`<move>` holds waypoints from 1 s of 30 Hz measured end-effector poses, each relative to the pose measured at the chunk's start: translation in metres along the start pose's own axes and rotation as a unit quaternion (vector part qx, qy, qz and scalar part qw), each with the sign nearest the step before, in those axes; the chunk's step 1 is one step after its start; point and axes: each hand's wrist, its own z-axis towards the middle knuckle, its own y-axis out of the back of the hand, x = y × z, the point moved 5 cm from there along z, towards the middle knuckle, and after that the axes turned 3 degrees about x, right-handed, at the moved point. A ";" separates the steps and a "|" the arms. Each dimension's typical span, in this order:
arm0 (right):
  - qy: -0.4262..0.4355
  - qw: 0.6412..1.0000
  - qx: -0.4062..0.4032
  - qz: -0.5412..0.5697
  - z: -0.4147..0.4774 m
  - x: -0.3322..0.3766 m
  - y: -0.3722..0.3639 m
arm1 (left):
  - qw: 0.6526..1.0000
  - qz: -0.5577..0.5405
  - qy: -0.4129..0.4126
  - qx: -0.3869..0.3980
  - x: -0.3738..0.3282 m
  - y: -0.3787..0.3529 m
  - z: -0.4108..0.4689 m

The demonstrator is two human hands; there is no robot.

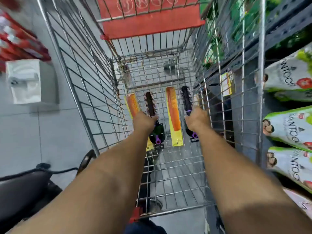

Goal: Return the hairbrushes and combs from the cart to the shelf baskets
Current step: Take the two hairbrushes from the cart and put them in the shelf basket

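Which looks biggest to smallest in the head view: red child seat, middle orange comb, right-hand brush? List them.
1. Red child seat, though it is nearer the camera.
2. Middle orange comb.
3. Right-hand brush, partly hidden by the right hand, so its rank against the comb is unsure.

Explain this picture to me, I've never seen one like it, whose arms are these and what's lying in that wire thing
There is no machine here. The one picture comes from a wide-angle camera worn on a person's head, looking forward and down, so the two bare arms reaching in from the bottom edge are that person's own.

The wire thing is a shopping cart in a store aisle, seen from above. On its floor lie four items side by side: an orange comb at the left, a brown-bristled brush, a longer orange comb on a yellow card, and a dark-bristled brush at the right.

The left hand is down on the left comb and the brush beside it. The right hand is closed around the right brush's handle. Whether either item is lifted yet, I cannot tell. Packaged goods fill the shelves at right.
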 end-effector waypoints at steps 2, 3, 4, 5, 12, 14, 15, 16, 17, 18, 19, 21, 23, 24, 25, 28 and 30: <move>0.001 1.000 -0.014 -0.017 0.007 0.000 -0.004 | 0.999 0.030 -0.013 -0.004 -0.002 -0.001 0.006; -0.003 1.000 -0.022 -0.022 0.012 -0.003 -0.008 | 0.998 0.054 -0.014 -0.007 0.000 -0.001 0.012; -0.005 0.999 -0.031 -0.028 0.015 -0.004 -0.010 | 0.998 0.061 -0.011 -0.005 0.000 -0.002 0.013; -0.008 0.999 -0.041 -0.033 0.017 -0.005 -0.013 | 0.998 0.069 -0.011 -0.006 0.002 -0.003 0.016; -0.006 0.991 -0.106 -0.076 0.029 -0.004 -0.017 | 0.999 0.037 0.001 -0.014 0.006 -0.008 0.023; -0.005 0.992 -0.099 -0.075 0.030 -0.003 -0.016 | 0.999 0.028 0.002 -0.017 0.006 -0.008 0.024; -0.007 0.993 -0.095 -0.069 0.031 -0.003 -0.016 | 1.000 0.024 0.004 -0.019 0.007 -0.008 0.025; -0.014 0.994 -0.092 -0.057 0.030 -0.003 -0.015 | 1.000 0.016 0.009 -0.019 0.005 -0.007 0.024; -0.018 0.995 -0.091 -0.046 0.029 -0.002 -0.015 | 1.000 0.012 0.012 -0.019 0.006 -0.007 0.024; -0.023 0.995 -0.089 -0.030 0.027 -0.001 -0.014 | 1.000 0.009 0.016 -0.018 0.004 -0.007 0.022; -0.026 0.996 -0.083 -0.010 0.026 -0.001 -0.015 | 1.000 0.005 0.019 -0.019 0.004 -0.006 0.022; -0.029 0.997 -0.068 0.028 0.025 0.000 -0.012 | 0.999 -0.019 0.025 -0.020 0.005 -0.004 0.023; -0.030 0.996 -0.062 0.061 0.022 -0.001 -0.006 | 0.998 -0.056 0.025 -0.014 0.004 -0.002 0.020; -0.032 0.995 -0.061 0.077 0.021 -0.001 -0.002 | 0.997 -0.074 0.023 -0.012 0.003 -0.001 0.018; -0.036 0.993 -0.061 0.093 0.019 -0.002 0.001 | 0.996 -0.090 0.018 -0.011 0.003 0.000 0.017; -0.051 0.989 -0.048 0.127 0.009 -0.002 0.006 | 0.994 -0.113 -0.001 -0.007 -0.003 0.005 0.011; -0.060 0.985 -0.045 0.153 0.002 -0.002 0.009 | 0.990 -0.138 -0.012 0.013 -0.009 0.004 0.008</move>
